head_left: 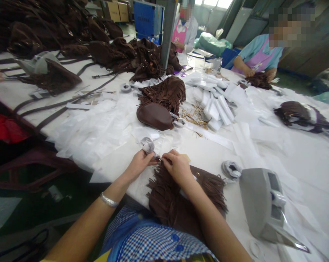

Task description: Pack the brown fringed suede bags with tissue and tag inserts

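In front of me at the table's edge lies a dark brown fringed bag (164, 203), partly covered by my right forearm. My left hand (141, 163) is closed at its upper left corner, with a dark brown piece between thumb and fingers. A coil wrapped in clear plastic (147, 145) sits right against those fingertips. Fingertip to fingertip with it, my right hand (177, 165) pinches at the same corner. The exact small part in the pinch is hidden. A second wrapped coil (231, 170) lies just right of the bag.
A grey tape dispenser (260, 203) stands at right. Ahead lie another fringed bag (161, 102), white paper packets (217, 109) and crumpled white sheets (85, 127). Brown bags (137, 54) pile up around a metal post (168, 36). Two co-workers (258, 54) (185, 31) work across the table.
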A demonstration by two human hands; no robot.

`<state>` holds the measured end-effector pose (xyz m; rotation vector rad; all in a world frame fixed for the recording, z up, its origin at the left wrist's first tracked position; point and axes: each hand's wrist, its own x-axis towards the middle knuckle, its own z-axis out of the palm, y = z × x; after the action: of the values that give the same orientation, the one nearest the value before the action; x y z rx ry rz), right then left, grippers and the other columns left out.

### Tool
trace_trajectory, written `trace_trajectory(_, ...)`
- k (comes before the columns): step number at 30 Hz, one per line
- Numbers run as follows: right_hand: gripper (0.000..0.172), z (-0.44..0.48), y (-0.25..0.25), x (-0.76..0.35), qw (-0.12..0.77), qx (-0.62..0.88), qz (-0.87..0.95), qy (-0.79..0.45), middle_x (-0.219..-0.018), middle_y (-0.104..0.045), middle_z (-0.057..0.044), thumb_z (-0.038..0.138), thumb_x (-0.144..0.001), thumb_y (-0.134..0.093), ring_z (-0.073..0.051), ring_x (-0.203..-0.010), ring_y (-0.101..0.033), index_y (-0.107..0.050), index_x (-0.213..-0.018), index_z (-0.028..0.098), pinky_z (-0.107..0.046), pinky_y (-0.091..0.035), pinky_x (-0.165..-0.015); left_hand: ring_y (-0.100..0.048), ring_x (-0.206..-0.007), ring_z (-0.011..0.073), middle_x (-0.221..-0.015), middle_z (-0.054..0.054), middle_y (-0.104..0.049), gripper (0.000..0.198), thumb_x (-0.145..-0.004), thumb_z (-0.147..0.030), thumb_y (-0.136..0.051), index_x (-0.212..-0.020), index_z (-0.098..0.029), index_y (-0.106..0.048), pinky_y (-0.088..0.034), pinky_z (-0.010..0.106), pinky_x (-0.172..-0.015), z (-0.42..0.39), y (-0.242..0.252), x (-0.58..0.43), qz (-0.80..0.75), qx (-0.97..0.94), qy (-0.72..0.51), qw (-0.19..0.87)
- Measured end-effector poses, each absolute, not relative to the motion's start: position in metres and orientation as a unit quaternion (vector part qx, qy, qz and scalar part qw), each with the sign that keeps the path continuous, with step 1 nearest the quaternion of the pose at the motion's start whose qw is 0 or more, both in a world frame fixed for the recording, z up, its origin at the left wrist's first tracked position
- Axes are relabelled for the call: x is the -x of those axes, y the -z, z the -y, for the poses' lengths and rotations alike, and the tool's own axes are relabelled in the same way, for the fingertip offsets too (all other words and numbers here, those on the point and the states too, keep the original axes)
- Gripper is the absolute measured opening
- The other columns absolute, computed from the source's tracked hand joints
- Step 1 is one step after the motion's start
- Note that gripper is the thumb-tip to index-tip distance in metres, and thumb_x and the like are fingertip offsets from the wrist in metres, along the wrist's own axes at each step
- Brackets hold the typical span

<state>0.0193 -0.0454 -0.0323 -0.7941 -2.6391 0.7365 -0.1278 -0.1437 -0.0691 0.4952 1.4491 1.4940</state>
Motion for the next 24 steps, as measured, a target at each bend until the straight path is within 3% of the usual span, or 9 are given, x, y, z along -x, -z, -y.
trace_trajectory(24, 0.017, 0.0491, 0.0375, -0.0194, 0.217, 0.246, 0.897, -0.297, -0.086, -0.07, -0.005, 0.018, -0.089, -0.062, -0.018, -0.079, -0.066, -0.078, -0.093, 0.023, -0.027, -0.05, -0.072, -0.072, -0.081, 0.0192, -0.087, 0.005, -0.071, 0.025, -0.085, -0.036, -0.068, -0.093, -0.013, -0.059, -0.062, 0.036, -0.078, 0.1472, 0.0687, 0.1272, -0.564, -0.188, -0.649, 0.474)
